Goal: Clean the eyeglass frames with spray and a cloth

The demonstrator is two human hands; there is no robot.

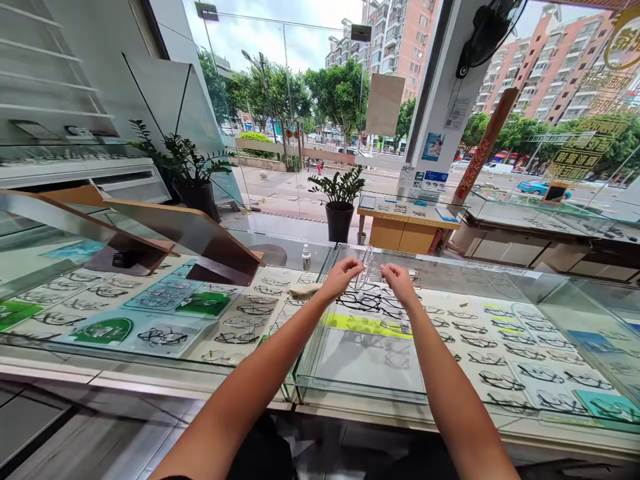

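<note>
Both my arms reach out over a glass display case [360,393]. A pair of clear-framed glasses [369,263] is held up between my hands, above the counter. My left hand [345,275] pinches the front of the frame. On the other side, the closed fingertips of my right hand [396,277] seem to hold a temple arm of the same pair, though the thin part is hard to make out. Below my hands lie several dark-framed glasses [359,301]. Left of my left hand are a beige cloth [304,291] and a small white bottle [307,257].
Rows of glasses [493,360] fill the case on the right, and more glasses [237,338] lie in the left case. Tilted brown panels [185,233] stand on the left counter. Beyond are a potted plant [340,207] and a wooden cabinet [407,233].
</note>
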